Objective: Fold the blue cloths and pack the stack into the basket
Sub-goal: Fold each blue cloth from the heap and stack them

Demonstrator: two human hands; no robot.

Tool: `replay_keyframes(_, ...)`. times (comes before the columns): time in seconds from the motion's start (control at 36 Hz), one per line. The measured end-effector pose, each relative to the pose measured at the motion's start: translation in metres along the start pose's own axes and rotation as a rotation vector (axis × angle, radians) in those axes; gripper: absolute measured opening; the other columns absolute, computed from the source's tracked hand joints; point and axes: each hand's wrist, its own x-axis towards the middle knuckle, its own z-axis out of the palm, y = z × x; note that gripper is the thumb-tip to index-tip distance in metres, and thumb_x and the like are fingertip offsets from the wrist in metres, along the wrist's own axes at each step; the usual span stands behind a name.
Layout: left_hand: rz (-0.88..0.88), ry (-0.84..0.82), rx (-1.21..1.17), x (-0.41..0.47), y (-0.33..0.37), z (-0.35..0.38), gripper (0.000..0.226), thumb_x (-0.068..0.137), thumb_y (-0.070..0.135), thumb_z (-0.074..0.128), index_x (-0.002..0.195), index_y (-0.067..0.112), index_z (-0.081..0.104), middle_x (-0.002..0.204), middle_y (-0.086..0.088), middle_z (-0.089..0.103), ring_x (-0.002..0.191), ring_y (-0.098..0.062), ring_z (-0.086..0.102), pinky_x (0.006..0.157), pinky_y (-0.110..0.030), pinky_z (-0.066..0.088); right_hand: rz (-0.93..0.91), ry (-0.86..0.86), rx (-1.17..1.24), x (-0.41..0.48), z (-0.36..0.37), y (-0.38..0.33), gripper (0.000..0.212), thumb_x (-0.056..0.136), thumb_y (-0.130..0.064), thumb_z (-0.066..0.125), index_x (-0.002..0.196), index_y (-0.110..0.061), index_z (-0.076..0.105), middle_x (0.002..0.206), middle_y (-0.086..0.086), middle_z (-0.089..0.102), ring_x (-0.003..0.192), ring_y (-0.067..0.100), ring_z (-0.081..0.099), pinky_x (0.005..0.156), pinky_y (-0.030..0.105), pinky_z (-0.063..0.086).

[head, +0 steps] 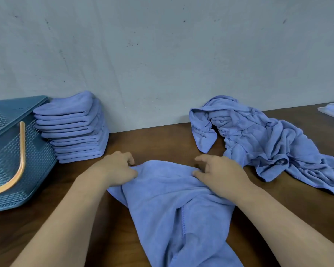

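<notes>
The left hand and right hand sit apart, each pinching a far corner of the blue cloth at the middle of the bench's near edge, likely to square it for folding. The folded stack waits back left, just beside the basket, handy for packing; unfolded cloths heap back right. No writing is legible

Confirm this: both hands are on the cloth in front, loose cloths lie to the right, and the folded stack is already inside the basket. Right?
Not quite: the head view shows the folded stack standing on the table beside the basket, not inside it. The rest holds.
</notes>
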Motion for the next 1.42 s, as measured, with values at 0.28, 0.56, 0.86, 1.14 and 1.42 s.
replay_keyframes(0.28, 0.399, 0.405, -0.494, -0.016, 0.023, -0.011, 0.015, 0.086, 0.007, 0.068, 0.086, 0.021, 0.064, 0.067, 0.011, 0.062, 0.062, -0.010, 0.053, 0.057, -0.025, 0.042, -0.179, 0.362, 0.370, 0.002, 0.004, -0.004, 0.011, 0.097, -0.023, 0.068, 0.093, -0.032, 0.065, 0.102, -0.014, 0.056, 0.092, 0.009, 0.059, 0.082, 0.031, 0.051)
replay_keyframes(0.56, 0.150, 0.522, -0.367, 0.019, -0.007, 0.018, 0.032, 0.101, 0.025, 0.063, 0.131, 0.031, 0.053, 0.098, 0.017, 0.065, 0.087, -0.008, 0.062, 0.073, -0.037, 0.051, -0.260, 0.028, 0.079, 0.010, 0.026, 0.016, 0.045, 0.100, -0.014, 0.058, 0.141, -0.033, 0.060, 0.142, -0.019, 0.049, 0.118, 0.014, 0.050, 0.097, 0.027, 0.043)
replay_keyframes(0.86, 0.017, 0.344, -0.254, 0.021, -0.019, 0.016, 0.019, 0.096, 0.015, 0.061, 0.104, 0.032, 0.062, 0.097, 0.009, 0.069, 0.086, -0.014, 0.065, 0.069, -0.035, 0.055, -0.200, -0.045, 0.041, 0.007, 0.020, 0.010, 0.037, 0.107, -0.030, 0.051, 0.138, -0.047, 0.060, 0.142, -0.031, 0.054, 0.132, 0.003, 0.042, 0.106, 0.039, 0.039)
replay_keyframes(1.14, 0.062, 0.520, -0.309, 0.018, -0.018, 0.012, 0.037, 0.092, 0.002, 0.055, 0.113, 0.031, 0.065, 0.111, 0.002, 0.069, 0.100, -0.023, 0.062, 0.077, -0.035, 0.050, -0.158, 0.016, 0.240, 0.010, 0.020, 0.006, 0.070, 0.107, -0.039, 0.053, 0.166, -0.045, 0.016, 0.173, -0.026, 0.002, 0.161, 0.008, 0.003, 0.130, 0.044, 0.019)
replay_keyframes(1.42, 0.005, 0.258, -0.111, 0.015, 0.000, 0.014, 0.020, 0.097, 0.014, 0.053, 0.105, 0.029, 0.065, 0.106, 0.001, 0.066, 0.089, -0.017, 0.063, 0.071, -0.031, 0.054, -0.274, 0.042, 0.131, 0.007, 0.018, 0.011, 0.037, 0.102, -0.010, 0.056, 0.130, -0.028, 0.072, 0.136, -0.016, 0.064, 0.130, 0.009, 0.052, 0.109, 0.036, 0.045)
